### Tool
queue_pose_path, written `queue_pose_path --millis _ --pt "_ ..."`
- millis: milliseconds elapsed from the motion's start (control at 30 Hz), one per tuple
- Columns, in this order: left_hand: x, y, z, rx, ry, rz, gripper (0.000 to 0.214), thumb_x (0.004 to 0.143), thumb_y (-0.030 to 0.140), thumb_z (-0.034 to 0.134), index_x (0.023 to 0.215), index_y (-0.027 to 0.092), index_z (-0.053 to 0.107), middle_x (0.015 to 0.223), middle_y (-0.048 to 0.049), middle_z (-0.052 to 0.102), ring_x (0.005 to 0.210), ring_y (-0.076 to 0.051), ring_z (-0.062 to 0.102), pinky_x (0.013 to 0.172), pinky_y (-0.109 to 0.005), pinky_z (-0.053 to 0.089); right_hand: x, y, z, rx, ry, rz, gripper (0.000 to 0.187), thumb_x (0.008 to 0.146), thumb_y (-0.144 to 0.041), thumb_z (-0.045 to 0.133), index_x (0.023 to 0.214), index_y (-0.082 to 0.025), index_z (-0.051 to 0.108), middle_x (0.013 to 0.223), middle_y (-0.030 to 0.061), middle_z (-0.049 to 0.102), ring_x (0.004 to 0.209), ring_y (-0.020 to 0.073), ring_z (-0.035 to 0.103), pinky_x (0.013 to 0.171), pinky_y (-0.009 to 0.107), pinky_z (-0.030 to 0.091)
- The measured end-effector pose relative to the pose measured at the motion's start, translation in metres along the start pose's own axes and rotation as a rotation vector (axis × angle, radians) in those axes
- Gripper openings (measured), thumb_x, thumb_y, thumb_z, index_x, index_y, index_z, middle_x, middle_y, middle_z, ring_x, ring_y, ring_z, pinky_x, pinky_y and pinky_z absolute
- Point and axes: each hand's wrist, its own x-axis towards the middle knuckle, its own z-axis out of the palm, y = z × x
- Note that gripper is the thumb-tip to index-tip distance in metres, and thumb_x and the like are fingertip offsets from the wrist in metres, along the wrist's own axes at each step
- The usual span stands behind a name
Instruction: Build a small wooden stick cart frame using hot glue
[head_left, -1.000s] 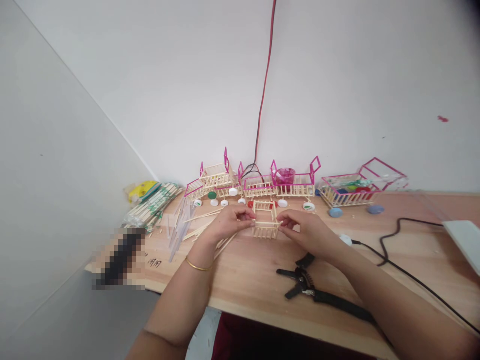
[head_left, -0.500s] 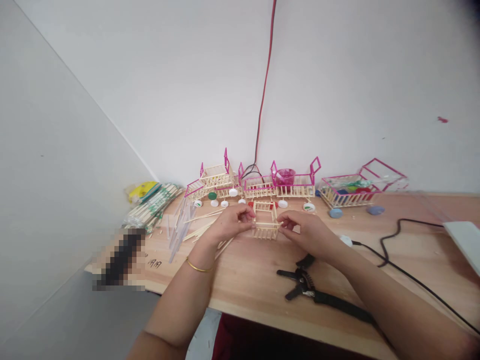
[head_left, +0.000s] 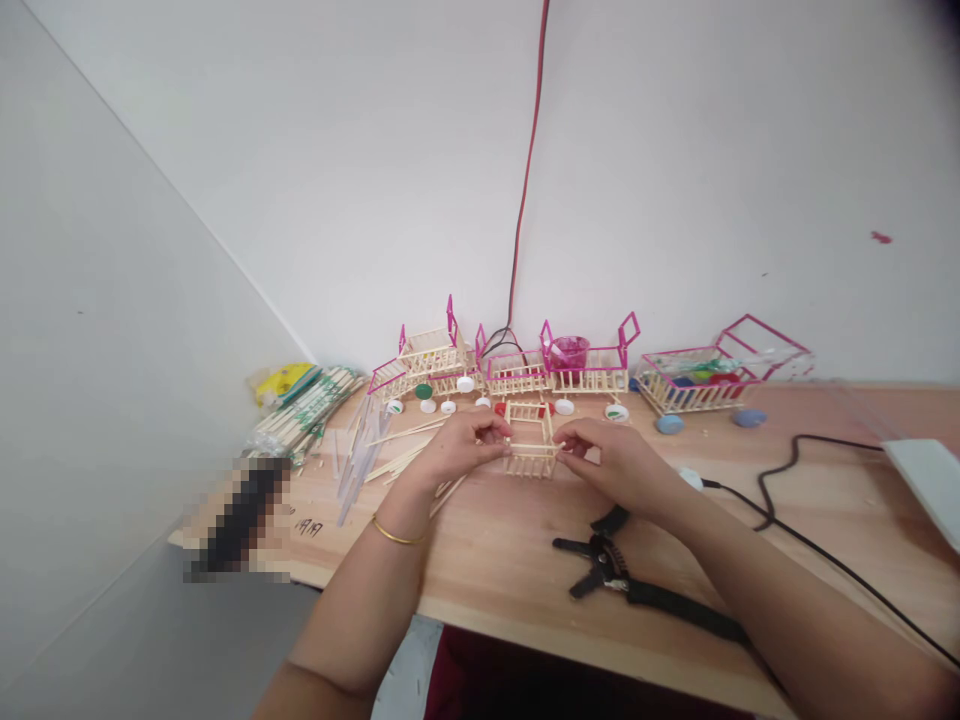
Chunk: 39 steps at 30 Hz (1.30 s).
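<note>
Pale, thin wooden stick [head_left: 532,449] crosses a slatted wooden frame [head_left: 529,465], ends pinched by left hand [head_left: 466,441] and right hand [head_left: 611,458].

There are two hands [head_left: 466,440] [head_left: 619,458], one stick frame [head_left: 530,464], one black tool [head_left: 604,563] and one bracelet [head_left: 394,536].

Readable text: handwriting on the tabletop [head_left: 487,560], not firmly legible.
Short dark handwritten characters [head_left: 308,527] are seen near the table's left end; digits like "19" may be made out, unconfirmed. Green print is carried on the stick wrapper [head_left: 307,412], too small to be read. Green marks are borne by a white cap [head_left: 616,412], also unreadable.
</note>
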Motion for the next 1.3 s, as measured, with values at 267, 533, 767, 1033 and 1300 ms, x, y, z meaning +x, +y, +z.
queue_pose_path --millis 267,533,767,1033,1300 --pt "0.0001 -0.0021 0.0014 -0.011 0.003 -0.011 0.013 0.073 0.021 0.067 0.082 0.012 0.065 0.08 -0.0033 0.059 0.074 -0.013 0.053 0.069 -0.025 0.041 0.0007 -0.0015 -0.0008 -0.008 0.008 -0.027 0.01 0.08 -0.021 0.054 0.086 -0.02 0.062 0.083 0.0038 0.067 0.07 0.0163 0.061 0.066 0.029 0.047" --pt "-0.0004 -0.0012 0.0013 -0.007 -0.001 -0.017 0.013 0.073 0.021 0.066 0.081 0.012 0.066 0.078 -0.0025 0.059 0.073 -0.013 0.053 0.069 -0.025 0.042 0.0014 -0.0009 -0.0009 -0.014 0.005 -0.025 0.01 0.081 -0.022 0.054 0.086 -0.019 0.062 0.084 0.0048 0.067 0.071 0.0166 0.061 0.066 0.029 0.047" --pt "-0.0004 -0.0016 0.002 -0.012 0.005 -0.018 0.012 0.072 0.02 0.067 0.081 0.012 0.065 0.077 -0.002 0.058 0.073 -0.012 0.052 0.068 -0.024 0.041 0.0009 -0.0001 0.0004 -0.014 0.006 -0.012 0.01 0.081 -0.022 0.055 0.087 -0.02 0.062 0.084 0.0043 0.067 0.072 0.017 0.061 0.067 0.029 0.047" --pt "-0.0008 -0.0051 0.0029 -0.056 0.029 -0.028 0.018 0.071 0.021 0.069 0.085 0.012 0.065 0.08 -0.0026 0.06 0.073 -0.013 0.052 0.069 -0.025 0.041 0.0002 0.001 0.0015 -0.016 -0.003 0.003 0.011 0.081 -0.025 0.057 0.09 -0.019 0.061 0.085 0.0047 0.066 0.071 0.0166 0.061 0.067 0.03 0.047" --pt "-0.0002 -0.0022 0.0046 -0.056 0.024 -0.044 0.021 0.07 0.017 0.069 0.089 0.013 0.063 0.08 -0.0008 0.057 0.073 -0.012 0.051 0.069 -0.024 0.041 0.002 -0.001 0.0026 -0.02 0.012 -0.03 0.012 0.081 -0.021 0.056 0.093 -0.018 0.06 0.089 0.0056 0.065 0.071 0.0156 0.062 0.068 0.03 0.048"
